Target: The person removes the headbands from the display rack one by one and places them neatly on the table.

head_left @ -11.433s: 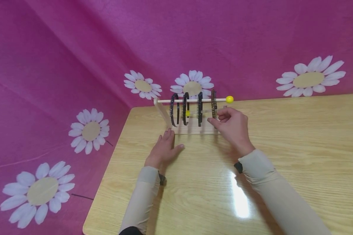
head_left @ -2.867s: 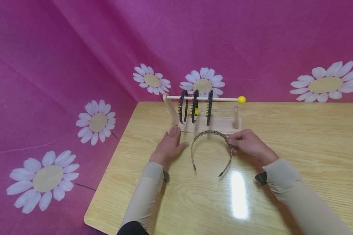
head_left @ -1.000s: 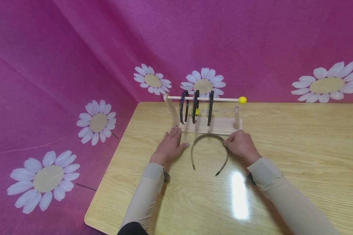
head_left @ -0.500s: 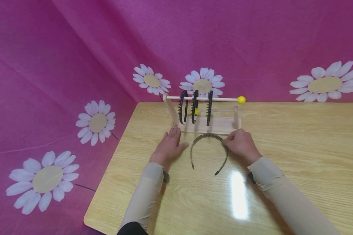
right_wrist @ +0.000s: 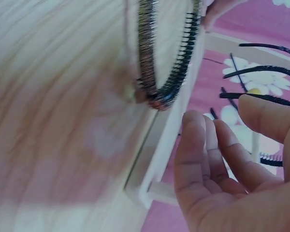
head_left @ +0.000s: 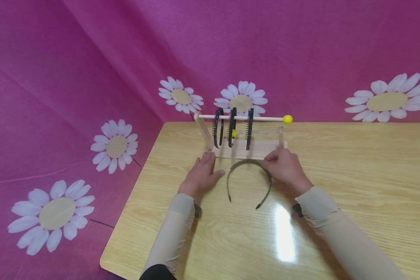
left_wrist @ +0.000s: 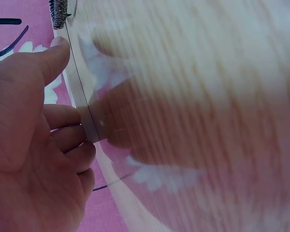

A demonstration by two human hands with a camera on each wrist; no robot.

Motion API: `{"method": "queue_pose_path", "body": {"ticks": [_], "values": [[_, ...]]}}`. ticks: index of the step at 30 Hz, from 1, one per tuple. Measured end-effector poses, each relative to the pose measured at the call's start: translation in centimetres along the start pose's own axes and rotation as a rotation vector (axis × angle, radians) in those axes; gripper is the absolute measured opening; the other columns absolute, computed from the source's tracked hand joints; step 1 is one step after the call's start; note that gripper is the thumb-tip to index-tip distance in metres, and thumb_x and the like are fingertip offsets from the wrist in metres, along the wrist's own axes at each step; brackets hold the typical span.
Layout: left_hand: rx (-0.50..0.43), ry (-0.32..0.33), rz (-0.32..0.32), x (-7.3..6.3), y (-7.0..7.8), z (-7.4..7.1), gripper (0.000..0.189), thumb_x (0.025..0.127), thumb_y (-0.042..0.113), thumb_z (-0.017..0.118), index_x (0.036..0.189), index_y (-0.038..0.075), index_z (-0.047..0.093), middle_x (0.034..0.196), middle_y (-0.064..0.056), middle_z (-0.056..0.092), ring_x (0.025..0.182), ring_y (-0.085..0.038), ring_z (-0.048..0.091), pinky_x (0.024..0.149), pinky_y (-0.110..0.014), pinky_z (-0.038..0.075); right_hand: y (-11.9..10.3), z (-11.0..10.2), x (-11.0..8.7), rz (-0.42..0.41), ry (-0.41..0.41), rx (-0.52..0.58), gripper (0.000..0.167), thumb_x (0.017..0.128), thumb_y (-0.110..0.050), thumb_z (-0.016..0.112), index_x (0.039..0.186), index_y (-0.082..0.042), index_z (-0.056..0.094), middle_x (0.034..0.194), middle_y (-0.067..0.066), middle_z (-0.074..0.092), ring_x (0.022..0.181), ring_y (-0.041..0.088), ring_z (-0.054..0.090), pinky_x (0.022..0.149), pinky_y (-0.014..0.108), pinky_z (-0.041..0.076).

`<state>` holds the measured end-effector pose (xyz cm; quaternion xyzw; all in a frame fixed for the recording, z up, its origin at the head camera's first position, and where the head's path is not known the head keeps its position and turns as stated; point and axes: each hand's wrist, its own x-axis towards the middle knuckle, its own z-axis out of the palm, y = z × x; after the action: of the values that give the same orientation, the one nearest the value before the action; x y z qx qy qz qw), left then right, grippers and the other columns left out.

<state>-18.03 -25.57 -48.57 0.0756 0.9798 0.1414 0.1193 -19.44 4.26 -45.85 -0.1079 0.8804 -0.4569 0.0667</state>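
A bronze, toothed headband [head_left: 249, 162] lies on the table in front of a small wooden stand [head_left: 262, 147], its ends toward me. My right hand [head_left: 285, 167] is beside the headband's upper right. In the right wrist view, the thumb and loosely bent fingers [right_wrist: 191, 159] stand apart, with the headband [right_wrist: 147, 48] beyond the fingertips and nothing between them. My left hand [head_left: 199, 177] lies with fingers extended, fingertips at the stand's front left corner. Three black toothed headbands [head_left: 249, 130] hang from the stand's upper rod [head_left: 266, 118].
A yellow ball [head_left: 287, 119] caps the upper rod's right end. A lower rod ends in another yellow ball [head_left: 234, 133] behind the hanging headbands. The wood-grain table [head_left: 353, 171] meets a magenta cloth [head_left: 301, 50] with daisies at the back and left.
The bronze headband has come off the right part of the upper rod onto the table before the stand. My right hand has let go of it and shifted slightly up. The left hand stays.
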Motion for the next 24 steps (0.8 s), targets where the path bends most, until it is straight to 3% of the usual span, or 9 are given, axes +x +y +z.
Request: {"method": "queue_pose_path", "body": {"ticks": [9, 24], "values": [[0.002, -0.001, 0.002, 0.0, 0.0, -0.1, 0.084, 0.101, 0.059, 0.045, 0.161, 0.008, 0.018, 0.167, -0.006, 0.007, 0.153, -0.023, 0.007, 0.123, -0.039, 0.006, -2.2, 0.2, 0.4, -0.052, 0.046, 0.056, 0.029, 0.091, -0.024, 0.076, 0.103, 0.001, 0.076, 0.092, 0.010, 0.075, 0.084, 0.024, 0.071, 0.076, 0.042, 0.058], [0.014, 0.015, 0.005, 0.1, 0.0, 0.1, 0.084, 0.101, 0.059, 0.046, 0.161, 0.008, 0.017, 0.167, -0.007, 0.006, 0.153, -0.025, 0.009, 0.122, -0.042, 0.008, -4.9, 0.2, 1.7, -0.152, 0.150, 0.182, 0.025, 0.090, -0.019, 0.077, 0.104, 0.001, 0.075, 0.093, 0.012, 0.075, 0.080, 0.022, 0.071, 0.070, 0.037, 0.060]]}}
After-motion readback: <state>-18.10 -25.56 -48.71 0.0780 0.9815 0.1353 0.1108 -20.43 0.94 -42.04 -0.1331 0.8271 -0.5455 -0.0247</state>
